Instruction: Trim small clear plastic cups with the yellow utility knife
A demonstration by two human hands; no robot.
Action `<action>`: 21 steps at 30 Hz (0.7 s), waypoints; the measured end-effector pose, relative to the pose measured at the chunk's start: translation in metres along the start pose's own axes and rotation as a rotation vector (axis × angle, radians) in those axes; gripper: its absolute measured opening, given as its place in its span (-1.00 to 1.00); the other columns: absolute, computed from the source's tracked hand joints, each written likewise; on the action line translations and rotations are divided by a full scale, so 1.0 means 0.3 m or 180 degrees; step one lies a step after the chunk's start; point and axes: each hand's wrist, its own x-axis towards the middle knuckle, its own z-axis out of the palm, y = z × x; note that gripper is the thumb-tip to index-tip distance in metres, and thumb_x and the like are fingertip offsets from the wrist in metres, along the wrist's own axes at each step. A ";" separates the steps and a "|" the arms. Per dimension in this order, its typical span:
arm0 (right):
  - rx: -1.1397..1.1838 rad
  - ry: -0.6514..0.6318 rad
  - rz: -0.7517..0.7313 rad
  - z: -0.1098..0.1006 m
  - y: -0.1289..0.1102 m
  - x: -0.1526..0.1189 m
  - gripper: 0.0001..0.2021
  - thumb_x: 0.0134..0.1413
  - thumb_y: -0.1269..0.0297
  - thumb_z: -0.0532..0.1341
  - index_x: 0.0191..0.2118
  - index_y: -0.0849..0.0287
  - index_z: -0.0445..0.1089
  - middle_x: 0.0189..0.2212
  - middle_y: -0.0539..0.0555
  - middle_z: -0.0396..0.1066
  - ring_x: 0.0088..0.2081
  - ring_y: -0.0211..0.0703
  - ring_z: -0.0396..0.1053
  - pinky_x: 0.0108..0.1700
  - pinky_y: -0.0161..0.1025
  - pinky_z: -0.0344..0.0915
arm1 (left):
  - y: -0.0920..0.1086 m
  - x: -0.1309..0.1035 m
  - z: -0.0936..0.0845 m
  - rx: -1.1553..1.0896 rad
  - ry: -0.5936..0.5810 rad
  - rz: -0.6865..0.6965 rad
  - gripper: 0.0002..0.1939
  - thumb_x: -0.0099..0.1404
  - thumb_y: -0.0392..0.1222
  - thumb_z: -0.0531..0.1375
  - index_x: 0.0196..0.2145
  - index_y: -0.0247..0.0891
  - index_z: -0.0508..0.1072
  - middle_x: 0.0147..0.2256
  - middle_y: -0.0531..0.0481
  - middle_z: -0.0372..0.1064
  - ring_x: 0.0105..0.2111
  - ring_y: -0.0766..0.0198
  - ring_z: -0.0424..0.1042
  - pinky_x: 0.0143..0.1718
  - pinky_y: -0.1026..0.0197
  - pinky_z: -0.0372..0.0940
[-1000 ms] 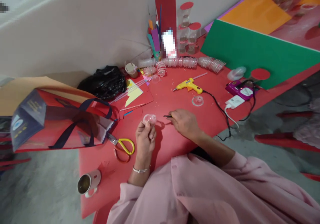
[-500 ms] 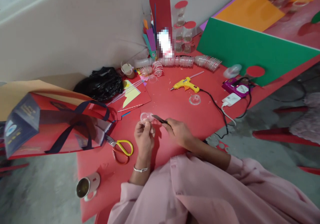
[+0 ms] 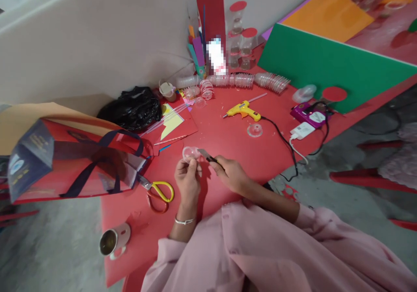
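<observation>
A: What's in the left hand (image 3: pixel 188 177)?
B: A small clear plastic lid (image 3: pixel 191 153), pinched between thumb and fingers, held up above the red table (image 3: pixel 228 138).

A: And the right hand (image 3: pixel 230 173)?
B: It's closed around the dark handle of a knife (image 3: pixel 208 156). The blade points left, with its tip right at the lid's right side. I can't tell whether it touches.

A: What lies beyond the hands?
B: A yellow glue gun (image 3: pixel 243 109), nozzle to the left, its cord (image 3: pixel 279 132) running off to the right. Just below it sits a round clear plastic piece (image 3: pixel 254 130). Rows of stacked clear cups (image 3: pixel 241 80) lie on their sides farther back.

A: Anything on the left?
B: Scissors (image 3: pixel 160 192) with one yellow and one red handle, their blades near a large bag (image 3: pixel 87 162). A mug (image 3: pixel 116 240) is near the table's left edge.
</observation>
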 end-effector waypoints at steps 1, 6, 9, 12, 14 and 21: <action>0.0179 -0.0008 0.0054 0.011 -0.002 -0.012 -0.58 0.48 -0.11 -0.07 -0.19 0.07 0.33 -0.42 -0.02 0.47 -0.42 -0.21 0.40 -0.35 -0.30 0.10 | -0.003 -0.003 0.001 0.0051 0.0020 0.0048 -0.64 0.11 -0.10 0.51 -0.38 -0.26 0.41 -0.45 0.09 0.46 -0.63 0.49 0.28 -0.60 0.40 0.20; 0.0225 0.0015 0.0153 0.014 -0.003 -0.018 -0.57 0.46 -0.14 -0.07 -0.19 0.07 0.32 -0.41 0.00 0.48 -0.39 -0.19 0.43 -0.34 -0.30 0.12 | -0.016 -0.004 0.007 0.0023 0.0053 0.0088 -0.67 0.14 -0.12 0.50 -0.37 -0.27 0.43 -0.48 0.08 0.45 -0.60 0.47 0.32 -0.57 0.41 0.20; -0.0055 -0.0062 0.0202 -0.001 -0.005 -0.006 -0.56 0.46 -0.14 -0.08 -0.15 0.08 0.35 -0.39 0.02 0.49 -0.38 -0.17 0.43 -0.35 -0.30 0.08 | -0.026 -0.001 0.006 -0.0150 0.0128 0.0028 -0.65 0.12 -0.12 0.51 -0.37 -0.28 0.41 -0.38 0.02 0.53 -0.57 0.48 0.33 -0.60 0.43 0.16; -0.0259 -0.0122 0.0253 -0.008 -0.010 -0.006 -0.56 0.47 -0.13 -0.09 -0.12 0.07 0.36 -0.38 0.02 0.51 -0.37 -0.16 0.44 -0.35 -0.30 0.06 | -0.032 0.000 -0.001 -0.0166 0.0144 -0.0042 -0.65 0.12 -0.12 0.50 -0.36 -0.28 0.41 -0.35 0.00 0.54 -0.59 0.50 0.31 -0.61 0.43 0.14; -0.0347 -0.0155 0.0261 -0.009 -0.014 -0.010 -0.57 0.48 -0.11 -0.09 -0.11 0.07 0.37 -0.38 0.02 0.52 -0.37 -0.16 0.45 -0.35 -0.30 0.06 | -0.029 0.000 -0.008 -0.0076 0.0139 -0.0023 -0.65 0.13 -0.11 0.50 -0.37 -0.28 0.41 -0.37 0.02 0.54 -0.62 0.50 0.29 -0.63 0.43 0.14; -0.1538 0.0224 -0.0045 -0.045 0.006 0.035 -0.62 0.50 0.02 -0.02 -0.09 0.13 0.44 -0.23 0.14 0.54 -0.26 -0.10 0.45 -0.32 -0.22 0.04 | 0.030 0.021 -0.033 -0.0225 -0.0306 -0.0549 -0.62 0.09 -0.09 0.53 -0.42 -0.31 0.42 -0.40 0.00 0.54 -0.72 0.59 0.11 -0.73 0.45 -0.01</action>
